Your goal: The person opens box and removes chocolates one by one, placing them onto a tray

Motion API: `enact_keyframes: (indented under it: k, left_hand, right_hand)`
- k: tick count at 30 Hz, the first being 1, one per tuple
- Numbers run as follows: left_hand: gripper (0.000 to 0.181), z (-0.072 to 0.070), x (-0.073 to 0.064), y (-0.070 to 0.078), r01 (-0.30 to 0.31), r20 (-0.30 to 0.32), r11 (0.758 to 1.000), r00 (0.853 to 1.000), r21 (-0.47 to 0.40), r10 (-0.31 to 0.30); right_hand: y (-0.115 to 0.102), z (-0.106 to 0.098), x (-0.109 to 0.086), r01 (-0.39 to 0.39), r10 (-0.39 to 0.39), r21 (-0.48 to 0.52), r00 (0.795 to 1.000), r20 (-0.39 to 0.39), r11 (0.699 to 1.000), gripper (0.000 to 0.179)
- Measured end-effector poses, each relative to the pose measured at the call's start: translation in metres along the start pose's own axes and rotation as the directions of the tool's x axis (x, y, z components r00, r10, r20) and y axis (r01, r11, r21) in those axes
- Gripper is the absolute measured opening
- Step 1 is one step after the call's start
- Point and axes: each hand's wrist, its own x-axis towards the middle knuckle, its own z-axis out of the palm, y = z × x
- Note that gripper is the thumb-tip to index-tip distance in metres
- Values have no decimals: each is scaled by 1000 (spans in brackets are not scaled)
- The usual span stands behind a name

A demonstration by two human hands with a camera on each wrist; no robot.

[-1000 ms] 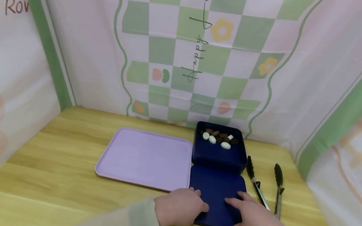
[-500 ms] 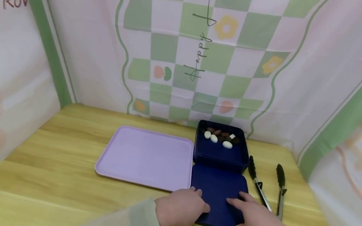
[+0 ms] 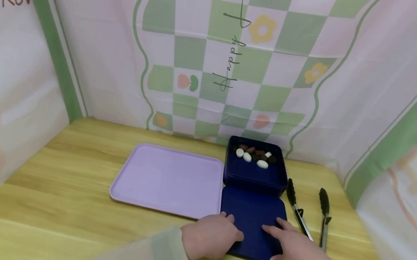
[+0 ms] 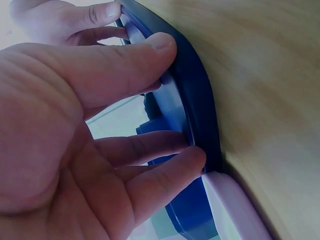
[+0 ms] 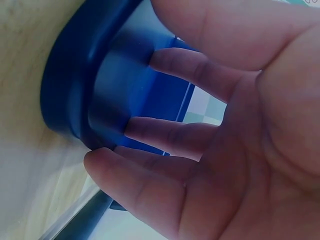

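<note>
A flat dark blue lid (image 3: 247,206) with a raised rim lies on the table, in front of the matching blue box (image 3: 253,185). My left hand (image 3: 212,237) rests at its near left part, thumb and fingertips touching the rim (image 4: 200,92) in the left wrist view. Over the right side is my right hand (image 3: 303,256), fingers spread and relaxed. In the right wrist view two of its fingertips touch the lid's surface (image 5: 112,95), while another sits at the corner. White oval pieces (image 3: 247,157) and several brown ones lie toward the back of the box.
Left of the lid lies a lilac tray (image 3: 167,180), its right edge against the lid. Tongs (image 3: 299,213) with black tips and metal arms lie spread on the right, partly hidden by my right arm. A printed curtain (image 3: 187,54) stands behind the wooden table (image 3: 58,197).
The head view has shifted slightly, so the table sits a little higher in it. Both hands keep their places on the lid.
</note>
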Motion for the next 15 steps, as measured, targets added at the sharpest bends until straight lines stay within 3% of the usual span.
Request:
enact_keyframes:
  k: [11,15]
  left_hand:
    - [41,-1,-2,0,-4,19,1000,1000,-19,4]
    - [41,-1,-4,-1,-3,37,998,999,-61,6]
  right_hand:
    - [0,0,2,-15,15,11,1000,19,1000,66]
    - [0,0,3,-25,24,14,999,25,1000,67]
